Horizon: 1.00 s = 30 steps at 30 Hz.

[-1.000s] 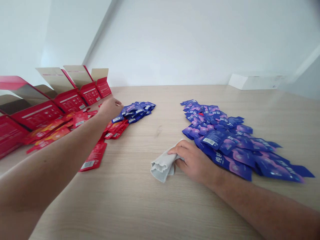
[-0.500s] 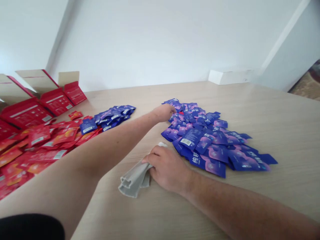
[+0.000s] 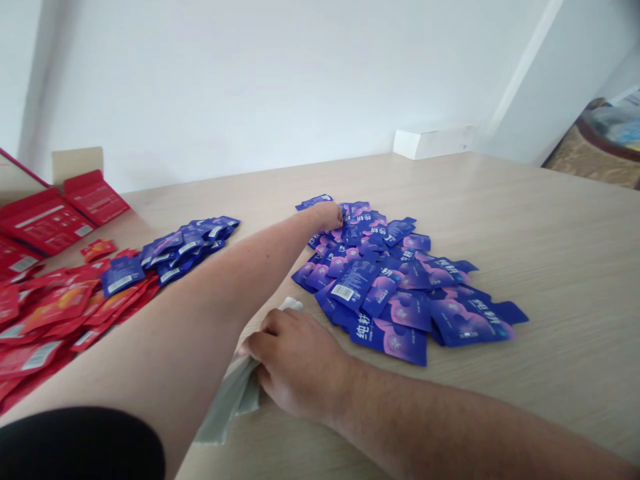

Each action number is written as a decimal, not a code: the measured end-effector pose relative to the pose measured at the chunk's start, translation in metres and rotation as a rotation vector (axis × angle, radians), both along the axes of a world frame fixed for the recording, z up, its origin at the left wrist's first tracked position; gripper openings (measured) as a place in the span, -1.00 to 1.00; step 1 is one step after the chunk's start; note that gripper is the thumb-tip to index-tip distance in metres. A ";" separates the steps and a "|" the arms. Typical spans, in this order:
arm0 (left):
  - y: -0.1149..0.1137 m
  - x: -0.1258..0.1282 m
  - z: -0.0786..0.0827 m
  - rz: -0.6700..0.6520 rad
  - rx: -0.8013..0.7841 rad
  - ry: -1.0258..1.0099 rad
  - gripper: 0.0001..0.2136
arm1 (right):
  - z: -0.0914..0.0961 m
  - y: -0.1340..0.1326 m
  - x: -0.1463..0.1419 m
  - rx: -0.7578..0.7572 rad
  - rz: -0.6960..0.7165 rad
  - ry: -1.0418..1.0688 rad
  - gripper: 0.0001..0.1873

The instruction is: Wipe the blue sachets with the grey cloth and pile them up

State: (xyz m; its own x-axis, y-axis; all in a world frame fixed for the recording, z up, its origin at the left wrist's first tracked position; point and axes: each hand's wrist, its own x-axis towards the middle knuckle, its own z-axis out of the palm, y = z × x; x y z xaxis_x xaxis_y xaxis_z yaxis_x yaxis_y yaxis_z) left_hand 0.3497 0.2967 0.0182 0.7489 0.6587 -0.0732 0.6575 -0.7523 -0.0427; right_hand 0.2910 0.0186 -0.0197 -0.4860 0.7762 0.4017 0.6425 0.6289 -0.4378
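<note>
The left arm stretches across the pale wood-grain tabletop (image 3: pixel 550 280), a dark sleeve (image 3: pixel 75 447) showing at its near end, and the left hand (image 3: pixel 324 217) rests at the far left edge of a heap of blue-purple foil sachets (image 3: pixel 373 280). Its fingers (image 3: pixel 336 215) curl down together among the packets; the back of the hand hides their tips, so I cannot tell whether they pinch a sachet. The reach looks aimed at the far side of the heap, beyond the other hand.

The right hand (image 3: pixel 295 363) lies just beside the near left edge of the heap, its fingers (image 3: pixel 265 331) clamped on a grey cloth (image 3: pixel 227 407). The cloth bunches under the palm and trails toward the near side, and it seems held down against the wood, not lifted.

Farther left lies a smaller heap of blue sachets (image 3: pixel 190 243), right next to a loose spread of red sachets (image 3: pixel 55 307). Open red cartons (image 3: pixel 35 220) stand beyond them at the left edge. The colours lying in separate groups suggest they are being kept apart on purpose. A white block (image 3: pixel 434 143) sits against the wall (image 3: pixel 250 80) at the far edge.
</note>
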 end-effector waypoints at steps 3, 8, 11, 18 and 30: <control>-0.001 0.002 0.006 0.032 -0.003 0.072 -0.78 | 0.000 0.001 0.001 -0.002 0.009 0.008 -0.67; -0.002 -0.005 0.013 0.062 0.006 0.077 -0.78 | 0.000 0.001 0.000 -0.001 0.000 -0.001 -0.69; -0.002 -0.014 0.021 0.100 0.057 0.016 -0.74 | 0.000 0.000 -0.002 -0.009 0.003 -0.014 -0.70; -0.021 -0.052 0.062 0.194 0.209 -0.180 -0.64 | 0.003 -0.008 -0.009 -0.018 0.014 0.005 -0.69; -0.149 -0.258 0.096 0.364 0.337 -0.620 -0.77 | 0.012 -0.027 -0.027 -0.033 0.073 0.062 -0.63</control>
